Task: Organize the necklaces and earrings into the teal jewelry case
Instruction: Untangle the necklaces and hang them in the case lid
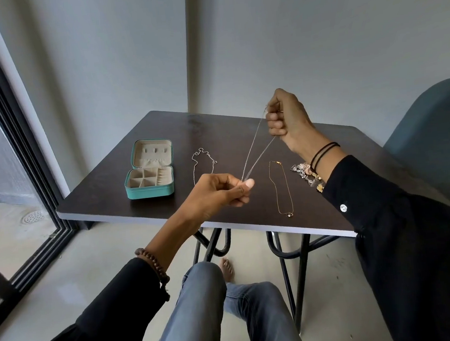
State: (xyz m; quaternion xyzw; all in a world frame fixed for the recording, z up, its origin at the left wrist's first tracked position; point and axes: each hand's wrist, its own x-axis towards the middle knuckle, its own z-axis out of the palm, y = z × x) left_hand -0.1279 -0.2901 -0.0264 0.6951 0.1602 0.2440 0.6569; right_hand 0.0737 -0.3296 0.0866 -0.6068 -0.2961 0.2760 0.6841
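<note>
Teal jewelry case point(149, 192) lies open on the dark surface point(228, 128), by the left edge and toward the front-left corner. Its lid stands tilted back; the beige lining carries three small tabs in a row above a gathered pocket. The base is split into several small compartments plus a ribbed strip on its right side, and only beige lining shows in them. Left hand point(219, 192) is over the front edge, its grip narrow, thumb and fingertips pinching the lower end of a thin silver chain point(253, 146). Right hand point(286, 118) is raised above the surface, fingers curled round the upper end of the same chain. The chain runs taut between the hands as two strands, clear of the surface. A second silver necklace point(194, 170) lies loose just right of the case. A gold necklace point(273, 185) lies stretched toward the front edge, its small pendant nearest that edge. An earring heap point(306, 172) sits toward the right edge, partly hidden by the black sleeve point(377, 184). A blue chair point(432, 130) stands beyond the right edge.
</note>
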